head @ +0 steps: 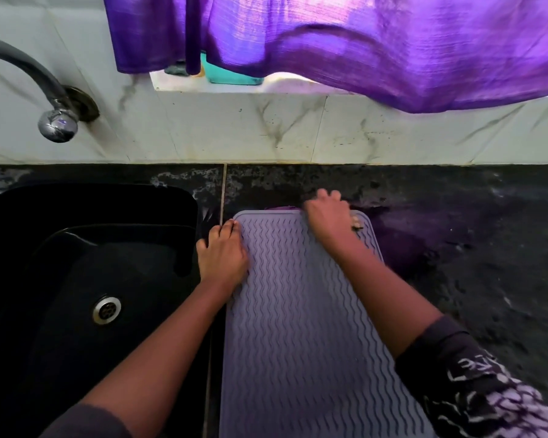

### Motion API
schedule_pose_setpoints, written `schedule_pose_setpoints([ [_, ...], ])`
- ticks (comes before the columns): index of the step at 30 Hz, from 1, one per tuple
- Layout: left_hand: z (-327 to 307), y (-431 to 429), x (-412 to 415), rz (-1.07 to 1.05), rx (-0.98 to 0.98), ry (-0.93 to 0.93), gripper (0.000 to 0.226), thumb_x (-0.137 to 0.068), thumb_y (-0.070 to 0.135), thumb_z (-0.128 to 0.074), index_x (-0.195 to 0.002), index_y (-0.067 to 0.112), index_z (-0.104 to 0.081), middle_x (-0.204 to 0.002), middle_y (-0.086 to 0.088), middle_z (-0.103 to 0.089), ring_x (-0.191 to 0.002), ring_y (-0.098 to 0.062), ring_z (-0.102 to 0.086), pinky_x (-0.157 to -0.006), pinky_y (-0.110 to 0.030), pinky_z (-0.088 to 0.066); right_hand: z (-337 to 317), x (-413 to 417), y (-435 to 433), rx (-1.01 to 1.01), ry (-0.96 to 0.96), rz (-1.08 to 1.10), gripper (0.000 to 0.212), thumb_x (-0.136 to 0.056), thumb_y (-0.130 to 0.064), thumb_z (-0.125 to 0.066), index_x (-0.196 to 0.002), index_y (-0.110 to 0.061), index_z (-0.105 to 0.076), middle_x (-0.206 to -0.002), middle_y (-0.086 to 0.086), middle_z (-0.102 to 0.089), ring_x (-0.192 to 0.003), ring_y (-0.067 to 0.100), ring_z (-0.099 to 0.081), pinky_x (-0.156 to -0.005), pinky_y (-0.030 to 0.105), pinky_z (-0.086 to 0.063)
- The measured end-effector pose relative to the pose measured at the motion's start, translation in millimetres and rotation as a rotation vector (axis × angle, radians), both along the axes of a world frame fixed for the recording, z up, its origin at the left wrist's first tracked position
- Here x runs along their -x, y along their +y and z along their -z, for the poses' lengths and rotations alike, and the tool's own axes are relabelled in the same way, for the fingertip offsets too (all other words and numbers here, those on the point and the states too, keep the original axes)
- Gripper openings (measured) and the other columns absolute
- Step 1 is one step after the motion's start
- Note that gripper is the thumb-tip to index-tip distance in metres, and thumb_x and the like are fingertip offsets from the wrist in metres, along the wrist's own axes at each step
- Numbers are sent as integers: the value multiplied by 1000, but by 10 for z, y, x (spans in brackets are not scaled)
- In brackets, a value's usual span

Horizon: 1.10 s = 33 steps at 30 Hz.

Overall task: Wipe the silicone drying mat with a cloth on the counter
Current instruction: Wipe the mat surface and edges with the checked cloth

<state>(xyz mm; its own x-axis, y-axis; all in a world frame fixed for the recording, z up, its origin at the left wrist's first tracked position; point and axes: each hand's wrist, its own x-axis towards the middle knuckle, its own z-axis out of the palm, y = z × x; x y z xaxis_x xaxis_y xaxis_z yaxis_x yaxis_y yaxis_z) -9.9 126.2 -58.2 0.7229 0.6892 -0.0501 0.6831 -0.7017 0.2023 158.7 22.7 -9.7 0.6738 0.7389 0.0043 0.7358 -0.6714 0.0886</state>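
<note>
On the dark tabletop (456,248), right of the black sink (86,263), lies the silicone drying mat (298,327), lavender with wavy ribs, flat, its long side running from the near edge toward the tiled back wall. Left hand (223,251) sits on the mat's left edge near the far left corner, fingers held together and flat, pinning it, not pinching. Right hand (328,216) is at the mat's far edge by the far right corner, fingers curled down over something; a purple sliver (282,208) just beyond that edge is probably the cloth, but most of it is hidden under the hand, so can't be sure how it's gripped.

Risks from here, as a judgement:
- Mat's left edge runs close along the sink rim. A sideways stroke could push the mat over into the sink if the left hand lifts.
- Tabletop looks wet or stained right of the mat. Silicone on a wet surface slides, so hard strokes may shift it.
- Cloth bunched at the far edge could slip off behind the mat.
- Ribs trap dirt, so light strokes may skip the grooves.
- Purple curtain (361,42) hangs low at the back and could catch a raised hand.
</note>
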Motion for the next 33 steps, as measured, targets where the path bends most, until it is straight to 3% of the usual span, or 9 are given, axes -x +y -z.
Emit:
schedule_pose_setpoints([
  [3,3,-119,-76,-20,9,-23,52,-97,26,-30,-148,16,-23,-155,1,-26,-141,-20,-21,-109,-45,-22,70,264,285,-84,-27,-266,31,-95,-19,-44,-124,-18,-54,-119,11,-50,-106,28,-47,-82,38,-43],
  [5,47,-146,-71,-13,31,-29,53,-99,27,-28,-150,17,-19,-157,1,-23,-143,-19,-19,-111,-44,-21,155,343,391,-29,-52,-388,36,-95,-21,-41,-130,-20,-49,-128,12,-47,-113,30,-44,-84,40,-42],
  [9,90,-133,-39,-16,21,-35,54,-98,25,-30,-150,17,-19,-158,2,-21,-144,-18,-19,-112,-42,-20,139,122,279,97,-148,-505,44,-94,-20,-40,-138,-18,-39,-134,12,-42,-120,32,-39,-88,42,-40],
  [14,101,-151,-44,-30,24,-68,52,-98,22,-29,-149,17,-22,-157,2,-24,-143,-17,-21,-112,-43,-21,-24,-276,-115,293,-265,-600,41,-93,-23,-46,-133,-18,-45,-130,10,-45,-116,31,-41,-83,40,-40],
  [18,98,-149,-43,-30,17,-79,52,-98,22,-30,-149,17,-24,-156,2,-26,-143,-17,-23,-111,-44,-22,-182,-277,68,368,-279,-519,29,-94,-25,-47,-117,-15,-60,-118,9,-50,-107,29,-44,-75,37,-37],
  [21,95,-154,-44,-34,18,-79,52,-97,21,-32,-148,17,-25,-156,2,-26,-143,-17,-23,-111,-43,-22,-69,-257,68,270,-232,-479,34,-94,-22,-45,-127,-19,-53,-122,10,-48,-110,29,-45,-79,38,-42],
  [26,105,-163,-43,-41,5,-70,53,-96,21,-33,-149,17,-24,-156,2,-26,-143,-17,-23,-112,-43,-22,161,-544,-629,161,-79,-401,47,-96,-18,-40,-142,-24,-34,-143,12,-38,-125,33,-37,-91,45,-43],
  [29,120,-167,-68,-45,4,-61,53,-97,21,-32,-149,16,-23,-156,1,-25,-143,-18,-22,-113,-43,-21,39,-749,-812,206,-107,-259,42,-97,-20,-39,-138,-25,-41,-135,12,-44,-118,33,-42,-89,45,-44],
  [33,120,-171,-79,-62,16,-77,51,-97,20,-32,-148,16,-26,-156,1,-27,-143,-19,-23,-112,-45,-21,100,-650,-744,95,-90,-135,40,-96,-17,-39,-135,-21,-43,-128,13,-47,-113,32,-44,-85,43,-46],
])
